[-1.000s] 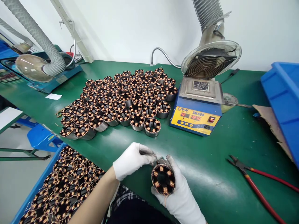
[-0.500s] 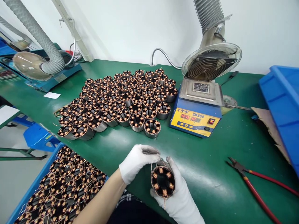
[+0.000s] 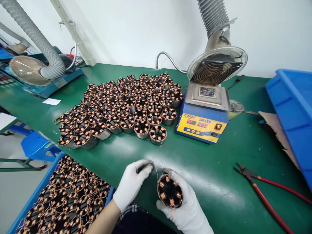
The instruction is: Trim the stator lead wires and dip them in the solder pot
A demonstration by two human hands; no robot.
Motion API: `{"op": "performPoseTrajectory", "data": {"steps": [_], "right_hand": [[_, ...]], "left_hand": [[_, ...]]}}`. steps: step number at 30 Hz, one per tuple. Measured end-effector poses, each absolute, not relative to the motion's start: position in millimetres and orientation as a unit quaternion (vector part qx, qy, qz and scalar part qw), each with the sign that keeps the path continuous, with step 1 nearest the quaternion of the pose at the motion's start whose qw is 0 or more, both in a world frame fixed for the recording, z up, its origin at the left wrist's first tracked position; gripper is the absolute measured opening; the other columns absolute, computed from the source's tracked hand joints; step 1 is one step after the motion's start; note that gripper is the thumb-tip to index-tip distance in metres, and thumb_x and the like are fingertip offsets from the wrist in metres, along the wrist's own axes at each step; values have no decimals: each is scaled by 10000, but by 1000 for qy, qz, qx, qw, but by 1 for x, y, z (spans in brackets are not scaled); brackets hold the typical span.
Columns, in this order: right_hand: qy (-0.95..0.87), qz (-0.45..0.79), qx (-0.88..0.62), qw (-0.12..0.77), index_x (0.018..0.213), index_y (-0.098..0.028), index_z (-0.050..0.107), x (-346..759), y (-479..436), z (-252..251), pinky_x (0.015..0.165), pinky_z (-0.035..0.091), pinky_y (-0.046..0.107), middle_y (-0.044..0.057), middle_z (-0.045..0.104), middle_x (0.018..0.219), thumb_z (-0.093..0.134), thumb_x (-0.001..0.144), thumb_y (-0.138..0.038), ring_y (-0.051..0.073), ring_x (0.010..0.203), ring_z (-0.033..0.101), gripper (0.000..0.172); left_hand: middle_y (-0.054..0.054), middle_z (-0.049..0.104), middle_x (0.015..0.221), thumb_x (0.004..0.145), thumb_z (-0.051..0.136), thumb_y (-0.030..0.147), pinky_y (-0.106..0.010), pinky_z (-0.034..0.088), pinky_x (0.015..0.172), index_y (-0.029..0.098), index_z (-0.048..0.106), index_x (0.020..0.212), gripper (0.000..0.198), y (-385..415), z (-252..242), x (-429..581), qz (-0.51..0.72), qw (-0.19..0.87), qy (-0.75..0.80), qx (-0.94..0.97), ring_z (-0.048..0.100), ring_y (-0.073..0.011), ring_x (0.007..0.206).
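Observation:
My right hand [image 3: 186, 203], in a white glove, is wrapped round a motor stator [image 3: 170, 191] above the front of the bench. The stator is a dark ring with copper coils facing up, and loose wire ends stand out from its far rim and its near side. Left of it, my gloved left hand [image 3: 135, 177] pinches the tip of a thin copper wire [image 3: 156, 169] that leads from the stator's rim. The fingertips of that glove are stained dark.
Rows of stators [image 3: 117, 110] stand on the green bench [image 3: 207, 182]. Behind them to the right is a solder pot [image 3: 202, 120] under an extraction hood [image 3: 216, 66]. Red-handled cutters [image 3: 252, 177] and a blue bin [image 3: 292, 107] lie right; a blue crate [image 3: 36, 195] of wired stators is lower left.
My left hand has moved left and slightly down from above the stator, drawing a wire end out to the left. My right hand keeps hold of the stator in nearly the same place.

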State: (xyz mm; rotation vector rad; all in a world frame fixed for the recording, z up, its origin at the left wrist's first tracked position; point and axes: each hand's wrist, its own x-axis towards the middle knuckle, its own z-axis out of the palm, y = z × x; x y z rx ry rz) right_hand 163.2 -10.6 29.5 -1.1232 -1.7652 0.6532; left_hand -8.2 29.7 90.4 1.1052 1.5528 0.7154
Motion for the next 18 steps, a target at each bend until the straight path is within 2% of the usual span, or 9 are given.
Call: {"op": "performPoseTrajectory", "data": {"steps": [2, 4, 6, 12, 15, 18], "right_hand": [[-710, 279, -450, 464, 1251, -249, 383, 164, -14, 27, 881, 507, 426, 106, 559, 1185, 685, 582, -177, 292, 1071, 576, 737], [-704, 294, -450, 465, 1260, -259, 367, 164, -17, 25, 885, 504, 427, 107, 538, 1215, 677, 572, -151, 295, 1095, 561, 761], [-696, 301, -464, 458, 1284, -254, 337, 163, -19, 22, 881, 506, 423, 114, 539, 1214, 659, 573, -122, 289, 1074, 576, 791], [-650, 300, -536, 448, 1323, -211, 268, 157, -27, 8, 783, 550, 355, 118, 605, 1109, 663, 518, -112, 281, 948, 636, 903], [-623, 324, -546, 458, 1339, -200, 245, 154, -29, 2, 768, 549, 337, 111, 611, 1101, 636, 519, -109, 265, 919, 646, 913], [-613, 336, -548, 460, 1328, -205, 274, 155, -29, 1, 832, 520, 364, 114, 593, 1148, 643, 535, -134, 273, 991, 619, 878]], "left_hand": [[-75, 705, 964, 712, 591, 315, -366, 441, 898, 158, 675, 912, 267, 22, 87, -7, 284, 517, 643, 488, 607, -246, 946], [-65, 679, 1052, 671, 631, 276, -358, 424, 936, 167, 636, 1027, 373, 17, 87, -3, 293, 553, 601, 497, 586, -242, 1004], [-47, 674, 1052, 635, 645, 240, -334, 436, 923, 171, 606, 1068, 440, 18, 89, 4, 307, 601, 556, 485, 584, -227, 998], [-44, 693, 803, 592, 593, 182, -311, 485, 786, 134, 647, 797, 218, 34, 97, 23, 337, 612, 566, 437, 615, -201, 798], [-51, 701, 787, 584, 599, 193, -321, 497, 768, 134, 651, 778, 210, 36, 99, 24, 343, 620, 569, 417, 625, -207, 779], [-78, 714, 901, 558, 631, 186, -334, 496, 833, 125, 655, 899, 347, 34, 98, 21, 343, 613, 578, 416, 636, -230, 875]]}}
